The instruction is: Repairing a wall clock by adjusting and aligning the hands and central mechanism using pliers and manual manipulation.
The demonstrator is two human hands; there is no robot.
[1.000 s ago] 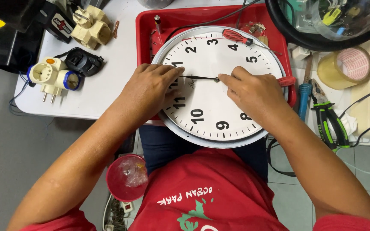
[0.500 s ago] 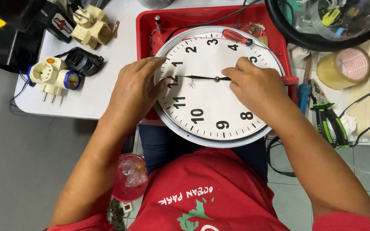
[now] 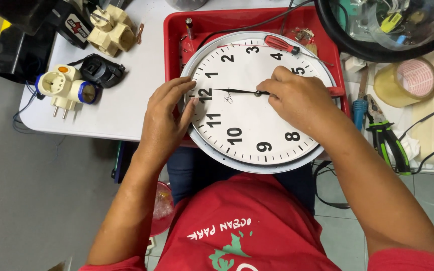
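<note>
Two hands worked on one round white wall clock (image 3: 247,125) resting on a red tray (image 3: 174,30) at the table's near edge.

The left hand (image 3: 164,120) lay flat on the clock's left rim, fingers spread open and holding nothing; half a second earlier it sat slightly farther up the rim. The right hand (image 3: 297,98) had its fingers pinched shut at the hub of the black clock hand (image 3: 232,91), as before. One red-handled screwdriver (image 3: 282,45) lay across the far rim. Left on the table sat two plug adapters (image 3: 64,88), right one tape roll (image 3: 405,80) and one pair of green pliers (image 3: 388,138).
</note>
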